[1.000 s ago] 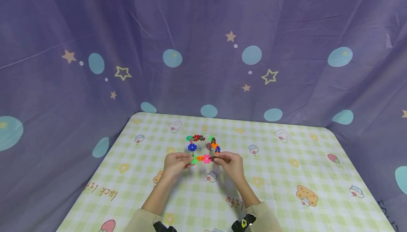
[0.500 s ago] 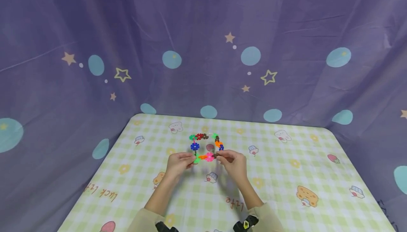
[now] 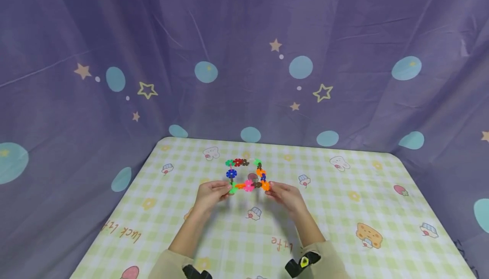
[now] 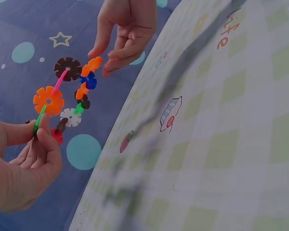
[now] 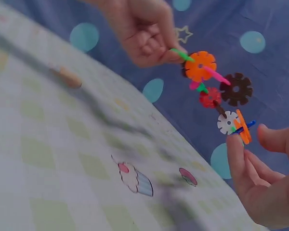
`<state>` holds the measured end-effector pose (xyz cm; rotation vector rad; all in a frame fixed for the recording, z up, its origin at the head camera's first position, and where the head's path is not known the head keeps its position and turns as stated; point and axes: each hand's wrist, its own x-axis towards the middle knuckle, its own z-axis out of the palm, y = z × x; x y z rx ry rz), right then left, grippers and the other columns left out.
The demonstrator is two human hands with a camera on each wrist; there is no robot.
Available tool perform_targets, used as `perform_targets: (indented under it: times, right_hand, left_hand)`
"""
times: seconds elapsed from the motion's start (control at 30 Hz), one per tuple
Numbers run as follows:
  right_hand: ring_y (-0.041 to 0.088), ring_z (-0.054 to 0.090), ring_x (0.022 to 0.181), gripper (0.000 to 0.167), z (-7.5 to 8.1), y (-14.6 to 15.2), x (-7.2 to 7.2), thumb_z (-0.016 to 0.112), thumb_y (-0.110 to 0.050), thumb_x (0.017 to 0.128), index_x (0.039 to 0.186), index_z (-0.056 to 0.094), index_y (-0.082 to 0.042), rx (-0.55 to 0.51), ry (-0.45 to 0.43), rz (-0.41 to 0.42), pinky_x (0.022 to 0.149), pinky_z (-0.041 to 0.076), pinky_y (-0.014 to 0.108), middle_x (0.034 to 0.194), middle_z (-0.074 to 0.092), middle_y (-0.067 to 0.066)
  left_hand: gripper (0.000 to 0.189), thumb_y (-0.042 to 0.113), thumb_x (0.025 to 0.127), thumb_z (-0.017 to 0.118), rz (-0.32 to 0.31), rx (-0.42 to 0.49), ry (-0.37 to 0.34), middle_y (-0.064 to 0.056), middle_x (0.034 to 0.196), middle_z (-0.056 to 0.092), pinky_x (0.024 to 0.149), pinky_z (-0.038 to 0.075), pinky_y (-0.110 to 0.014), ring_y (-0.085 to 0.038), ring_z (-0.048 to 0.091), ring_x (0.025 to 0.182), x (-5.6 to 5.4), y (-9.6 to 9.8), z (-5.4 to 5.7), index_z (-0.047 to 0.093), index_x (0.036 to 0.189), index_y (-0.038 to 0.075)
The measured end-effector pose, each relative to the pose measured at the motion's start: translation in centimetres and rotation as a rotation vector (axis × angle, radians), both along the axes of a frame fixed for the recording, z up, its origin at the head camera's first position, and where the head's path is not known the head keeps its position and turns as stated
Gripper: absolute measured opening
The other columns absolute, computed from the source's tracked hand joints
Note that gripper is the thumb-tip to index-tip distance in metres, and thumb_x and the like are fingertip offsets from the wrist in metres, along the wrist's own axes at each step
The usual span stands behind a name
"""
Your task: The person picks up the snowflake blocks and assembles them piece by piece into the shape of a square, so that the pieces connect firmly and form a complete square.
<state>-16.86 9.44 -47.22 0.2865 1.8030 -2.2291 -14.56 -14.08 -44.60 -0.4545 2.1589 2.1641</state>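
Note:
A closed loop of colourful notched snowflake discs (image 3: 248, 185) is held up above the table, roughly square in the head view. At its near left corner my left hand (image 3: 211, 195) pinches a green disc (image 4: 40, 121) between thumb and fingers. My right hand (image 3: 288, 196) is beside the orange disc (image 3: 265, 185) at the near right corner. In the right wrist view the index fingertip (image 5: 235, 140) is right at the orange and blue discs (image 5: 243, 128), while the thumb stands apart from them. Dark brown, red and white discs (image 5: 227, 123) link the rest of the loop.
A green and white checked tablecloth (image 3: 336, 211) with printed cupcakes and flowers covers the table under the hands. Purple curtains (image 3: 244, 100) with stars and dots hang behind and at both sides. Black camera mounts (image 3: 303, 264) sit on the wrists over beige sleeves.
My right hand has released the brown disc and moved a little right, with its fingers spread wider. The orange corner disc now shows fully. The left hand keeps its pinch.

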Motion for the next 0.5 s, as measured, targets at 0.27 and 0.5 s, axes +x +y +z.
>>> perform_targets:
  times: [0.27, 0.5]
  right_hand:
    - [0.007, 0.07, 0.076, 0.046, -0.8, 0.4, -0.2, 0.054, -0.001, 0.095, 0.135, 0.041, 0.016, -0.195, -0.108, 0.159, 0.078, 0.06, 0.021, 0.08, 0.072, -0.002]
    - [0.009, 0.07, 0.073, 0.043, -0.9, 0.5, -0.1, 0.056, 0.003, 0.092, 0.131, 0.045, 0.018, -0.139, -0.1, 0.131, 0.073, 0.061, 0.021, 0.079, 0.071, 0.0]
  left_hand:
    - [0.026, 0.005, 0.086, 0.069, -0.023, -0.009, -0.02, -0.009, 0.085, 0.075, 0.066, 0.061, -0.024, -0.008, 0.068, 0.065, 0.5, -0.6, -0.4, 0.066, 0.107, -0.011]
    - [0.027, 0.009, 0.087, 0.07, 0.0, 0.002, -0.06, -0.004, 0.081, 0.074, 0.068, 0.061, -0.025, -0.009, 0.065, 0.066, 0.5, -1.3, -0.4, 0.067, 0.109, -0.007]
